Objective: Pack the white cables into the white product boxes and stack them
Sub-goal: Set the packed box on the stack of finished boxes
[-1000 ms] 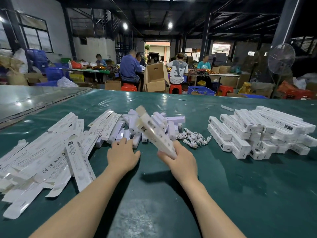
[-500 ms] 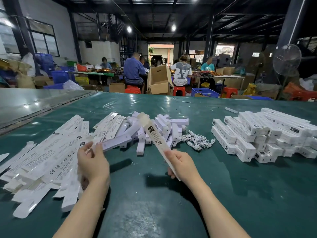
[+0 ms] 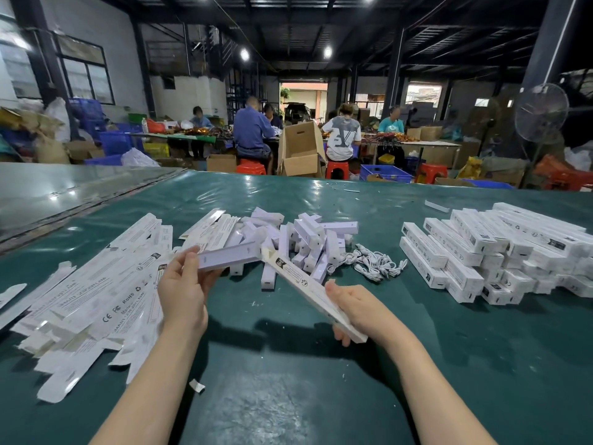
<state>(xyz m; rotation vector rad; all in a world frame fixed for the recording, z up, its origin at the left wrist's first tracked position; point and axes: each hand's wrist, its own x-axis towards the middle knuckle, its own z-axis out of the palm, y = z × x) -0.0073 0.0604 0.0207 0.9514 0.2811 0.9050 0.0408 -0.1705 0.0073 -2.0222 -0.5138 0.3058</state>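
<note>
My right hand (image 3: 359,308) grips the near end of a long white product box (image 3: 301,284), which slants up and away to the left. My left hand (image 3: 183,284) holds a white bar-shaped piece (image 3: 229,256) level, its right end meeting the box's open far end. Bundled white cables (image 3: 372,261) lie in a small heap on the green table (image 3: 288,380) beyond my right hand. Packed white boxes (image 3: 481,252) are stacked at the right. Flat unfolded box blanks (image 3: 90,297) spread across the left.
A pile of loose white bar pieces (image 3: 301,239) lies behind my hands, left of the cables. A paper scrap (image 3: 196,385) sits near my left forearm. Beyond the table's far edge people sit working among cardboard cartons (image 3: 300,152), blue crates and a standing fan (image 3: 540,110).
My left hand picked a white bar piece from the pile and brought it up to the open far end of the box. My right hand kept hold of the box, lowering it slightly.
</note>
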